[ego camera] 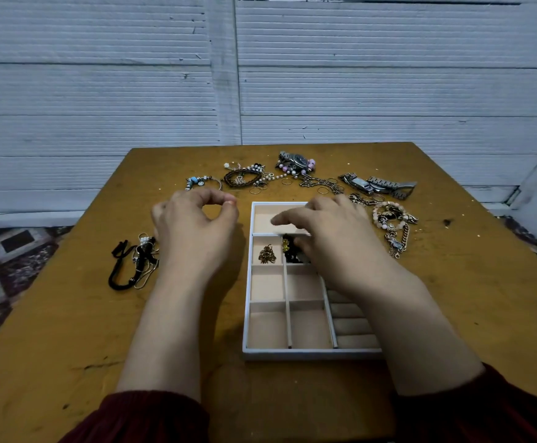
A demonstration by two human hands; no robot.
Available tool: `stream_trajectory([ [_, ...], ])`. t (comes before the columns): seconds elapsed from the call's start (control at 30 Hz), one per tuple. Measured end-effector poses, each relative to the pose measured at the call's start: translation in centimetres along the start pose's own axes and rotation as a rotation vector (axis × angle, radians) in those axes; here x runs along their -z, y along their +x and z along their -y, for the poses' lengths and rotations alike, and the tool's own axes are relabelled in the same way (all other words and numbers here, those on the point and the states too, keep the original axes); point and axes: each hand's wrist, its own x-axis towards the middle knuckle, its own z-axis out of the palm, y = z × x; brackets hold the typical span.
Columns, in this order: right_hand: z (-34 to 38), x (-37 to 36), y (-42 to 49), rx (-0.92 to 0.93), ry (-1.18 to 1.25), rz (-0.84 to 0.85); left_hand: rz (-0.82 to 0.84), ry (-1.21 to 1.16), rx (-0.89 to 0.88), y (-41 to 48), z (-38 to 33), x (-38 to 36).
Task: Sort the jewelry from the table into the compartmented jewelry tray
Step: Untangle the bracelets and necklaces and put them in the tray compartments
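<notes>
Jewelry tray, near edge of tabletop, centre: partly filled.

White-rimmed rectangular tray with beige lining [247,314] lies flat. Its far-left small compartment holds a gold tangle of small pieces [267,254], and the next one to the right holds a black beaded piece with yellow beads [289,251]. Loose toward the far edge are a blue-beaded silver bangle [201,182], a brown cord bracelet [244,177], a dark-dial metal watch [297,161] and a silver-band watch [377,185]. Toward the right edge lies a pink bead bracelet on gold chains [391,219], and toward the left edge black cords with silver chains [133,263].

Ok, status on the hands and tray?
Left hand curled over ochre wooden table, load unclear. Right hand at black-and-gold beaded bracelet in white compartmented tray, grip blurred. Nothing blocking.
</notes>
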Motion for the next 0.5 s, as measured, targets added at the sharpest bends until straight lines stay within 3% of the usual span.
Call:
stream_trajectory([
  [0.13, 0.4, -0.5, 0.1, 0.059, -0.011, 0.014, -0.001, -0.011, -0.011, 0.1, 0.1, 0.0],
  [0.5, -1.5, 0.8, 0.1, -0.101, 0.094, 0.071, 0.003, -0.010, -0.013, 0.1, 0.1, 0.1],
])
